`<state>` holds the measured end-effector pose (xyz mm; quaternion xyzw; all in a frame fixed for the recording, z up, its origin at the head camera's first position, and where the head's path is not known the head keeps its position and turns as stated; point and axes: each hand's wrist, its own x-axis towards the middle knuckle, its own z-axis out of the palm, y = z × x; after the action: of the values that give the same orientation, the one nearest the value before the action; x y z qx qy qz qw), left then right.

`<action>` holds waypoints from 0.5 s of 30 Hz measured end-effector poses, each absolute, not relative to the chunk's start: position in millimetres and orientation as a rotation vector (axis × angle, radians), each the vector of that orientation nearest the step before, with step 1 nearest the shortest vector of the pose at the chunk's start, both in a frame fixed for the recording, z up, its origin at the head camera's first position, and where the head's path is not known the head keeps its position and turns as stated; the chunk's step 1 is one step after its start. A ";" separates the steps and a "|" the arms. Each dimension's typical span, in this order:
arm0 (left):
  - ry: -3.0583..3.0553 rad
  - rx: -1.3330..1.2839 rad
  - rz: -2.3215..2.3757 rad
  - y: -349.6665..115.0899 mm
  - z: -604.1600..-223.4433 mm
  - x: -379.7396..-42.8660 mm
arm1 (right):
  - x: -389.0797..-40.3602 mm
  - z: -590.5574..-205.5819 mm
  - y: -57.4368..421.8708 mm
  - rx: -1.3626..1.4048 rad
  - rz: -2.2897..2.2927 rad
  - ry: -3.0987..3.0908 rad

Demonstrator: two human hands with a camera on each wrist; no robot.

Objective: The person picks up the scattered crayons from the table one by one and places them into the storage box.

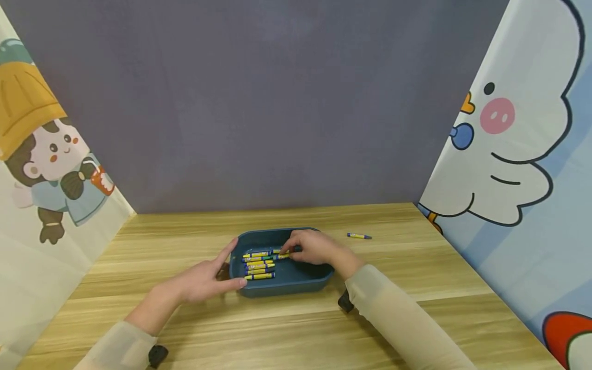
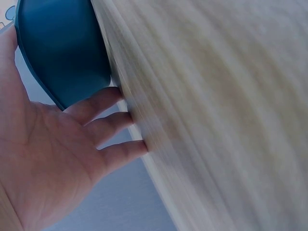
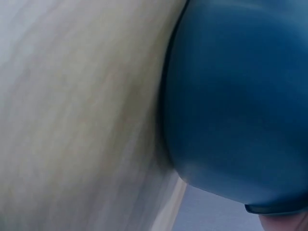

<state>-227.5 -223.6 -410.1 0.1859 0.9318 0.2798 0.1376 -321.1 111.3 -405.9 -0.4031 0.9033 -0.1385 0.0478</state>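
Note:
A dark blue plastic tray stands on the wooden table, with several yellow-wrapped crayons lying side by side in its left half. My left hand steadies the tray's left end, thumb at the front rim and forefinger at the back corner. Its other fingers reach down straight and spread beside the tray in the left wrist view. Inside the tray, the fingertips of my right hand pinch a crayon just right of the row. The right wrist view shows mostly the tray's outer wall.
A single crayon lies on the table behind and right of the tray. A grey panel rises at the table's back edge. Cartoon-printed sheets flank both sides.

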 end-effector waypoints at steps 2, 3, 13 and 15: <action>2.696 0.542 0.813 -223.7 -409.2 -227.1 | -320.5 -405.8 110.4 -1.219 -0.404 2.758; 2.695 0.545 0.815 -223.7 -408.7 -226.9 | -320.5 -406.0 110.0 -1.217 -0.390 2.761; 2.695 0.549 0.804 -224.0 -409.1 -225.9 | -320.1 -406.3 107.7 -1.221 -0.271 2.769; 2.697 0.553 0.799 -223.9 -409.9 -226.1 | -319.6 -406.7 107.8 -1.211 -0.257 2.772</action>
<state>-226.1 -223.9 -409.9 0.1910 0.9320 0.2759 0.1369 -319.6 107.8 -406.7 -0.3983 0.9118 -0.0847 0.0531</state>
